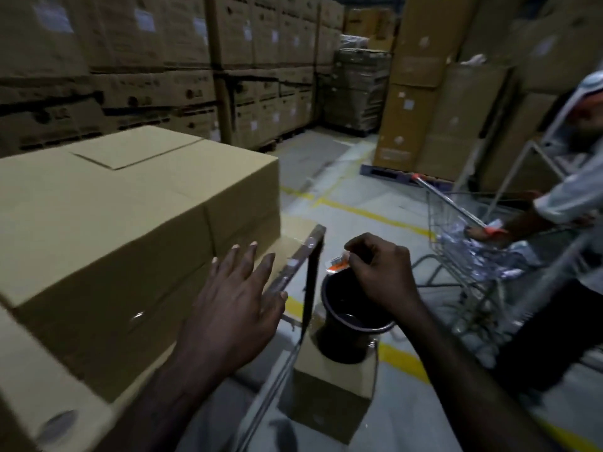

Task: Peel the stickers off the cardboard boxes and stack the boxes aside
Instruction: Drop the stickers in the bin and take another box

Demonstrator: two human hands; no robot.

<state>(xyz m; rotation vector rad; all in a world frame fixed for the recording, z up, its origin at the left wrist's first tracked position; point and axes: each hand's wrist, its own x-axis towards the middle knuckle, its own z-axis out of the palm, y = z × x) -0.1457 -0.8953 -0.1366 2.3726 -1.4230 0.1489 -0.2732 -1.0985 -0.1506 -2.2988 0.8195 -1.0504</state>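
A large plain cardboard box [130, 207] lies on a metal-edged table [303, 256] at the left. Just to the right of the box's near corner, my left hand [235, 301] hovers with its fingers spread and nothing in it. Over the mouth of a dark bucket [349, 324], my right hand [381, 272] pinches a crumpled orange and white sticker [337, 263]. Another cardboard box [29, 386] shows at the lower left edge.
The bucket stands on a small cardboard box [329, 396] on the floor. At the right, another person [561, 203] holds a wire shopping trolley [473, 243] filled with clear plastic. Stacked cartons [163, 60] line the back and the right. Yellow lines [365, 213] mark the floor.
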